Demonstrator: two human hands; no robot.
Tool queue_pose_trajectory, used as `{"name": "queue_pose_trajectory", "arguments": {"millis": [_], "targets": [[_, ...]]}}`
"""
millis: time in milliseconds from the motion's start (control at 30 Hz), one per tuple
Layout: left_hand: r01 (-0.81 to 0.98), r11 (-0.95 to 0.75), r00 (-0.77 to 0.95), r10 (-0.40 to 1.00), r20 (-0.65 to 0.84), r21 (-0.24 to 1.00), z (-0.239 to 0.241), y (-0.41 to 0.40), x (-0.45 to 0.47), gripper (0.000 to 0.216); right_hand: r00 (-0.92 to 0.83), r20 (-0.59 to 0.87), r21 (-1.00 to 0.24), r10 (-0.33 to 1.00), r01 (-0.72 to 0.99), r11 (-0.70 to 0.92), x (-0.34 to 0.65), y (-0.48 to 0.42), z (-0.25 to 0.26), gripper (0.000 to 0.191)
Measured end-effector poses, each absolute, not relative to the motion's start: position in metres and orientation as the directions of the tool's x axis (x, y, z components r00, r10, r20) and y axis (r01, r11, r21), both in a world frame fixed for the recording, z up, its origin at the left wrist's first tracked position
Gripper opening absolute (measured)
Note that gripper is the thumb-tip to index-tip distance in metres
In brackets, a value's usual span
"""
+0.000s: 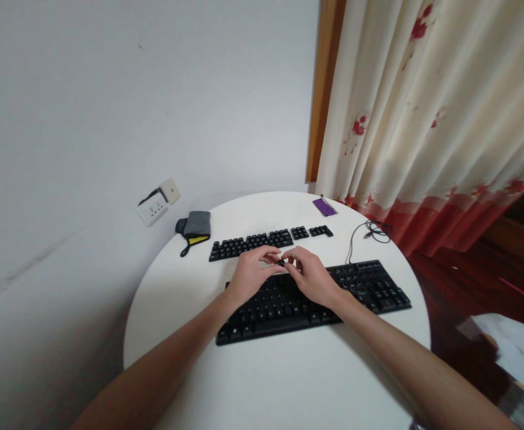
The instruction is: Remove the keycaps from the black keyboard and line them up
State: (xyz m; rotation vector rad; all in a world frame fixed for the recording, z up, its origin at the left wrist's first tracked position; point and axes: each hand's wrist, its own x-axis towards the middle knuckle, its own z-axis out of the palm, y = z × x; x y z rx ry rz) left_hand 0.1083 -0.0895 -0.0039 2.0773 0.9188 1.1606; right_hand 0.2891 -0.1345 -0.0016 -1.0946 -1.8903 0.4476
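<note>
- Both hands meet at mid-frame, over the far edge of the keyboard (369, 289), fingertips together.
- The left hand (250, 276) and right hand (312, 276) pinch a small dark keycap (281, 262) between their fingertips; which hand bears the grip I cannot tell for sure, both touch it.
- The keyboard lies across the lower middle of the round white table (288, 382), running from lower left to right; part of it is hidden under the hands.
- Just above the hands, laid-out keycaps (250, 243) sit in rows on the table, with two smaller groups (312, 231) to their right.
- A thin cable (369, 232) curls in a loop at the right of the table, above the keyboard's right end.
- A purple card (324, 206) lies at the table's far edge, near the curtain (423, 119).
- A grey pouch (196, 227) with a yellow strip sits at the table's upper left, close to the wall.
- A white socket (153, 209) is fixed on the wall at left, beside the pouch.
</note>
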Motion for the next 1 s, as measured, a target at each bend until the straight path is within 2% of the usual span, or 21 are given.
{"name": "queue_pose_trajectory", "arguments": {"millis": [267, 333, 400, 467, 533, 733, 1000], "targets": [[0.250, -0.591, 0.415, 0.781, 0.466, 0.767, -0.005, -0.088, 0.107, 0.038, -0.240, 0.431, -0.657, 0.870, 0.577, 0.485, 0.305, -0.124, 0.000, 0.005], [0.265, -0.589, 0.371, 0.793, 0.483, 0.763, -0.003, -0.087, 0.105, 0.031, -0.170, 0.376, -0.638, 0.911, 0.665, 0.388, 0.319, -0.111, -0.001, 0.007], [0.305, -0.594, 0.342, 0.798, 0.497, 0.744, 0.000, -0.085, 0.103, 0.024, -0.055, 0.273, -0.596, 0.960, 0.774, 0.213, 0.338, -0.094, -0.003, 0.009], [0.338, -0.606, 0.349, 0.791, 0.502, 0.720, 0.001, -0.083, 0.101, 0.025, 0.069, 0.188, -0.540, 0.980, 0.841, 0.044, 0.357, -0.077, -0.006, 0.009], [0.354, -0.616, 0.368, 0.784, 0.500, 0.704, 0.002, -0.081, 0.099, 0.030, 0.127, 0.157, -0.510, 0.979, 0.860, -0.030, 0.373, -0.064, -0.011, 0.008], [0.374, -0.605, 0.359, 0.793, 0.491, 0.703, -0.001, -0.077, 0.097, 0.036, 0.158, 0.115, -0.474, 0.981, 0.876, -0.085, 0.389, -0.049, -0.026, 0.010], [0.376, -0.611, 0.356, 0.790, 0.500, 0.697, 0.000, -0.077, 0.097, 0.040, 0.274, 0.099, -0.468, 0.957, 0.861, -0.199, 0.384, -0.049, -0.035, 0.028]]}}
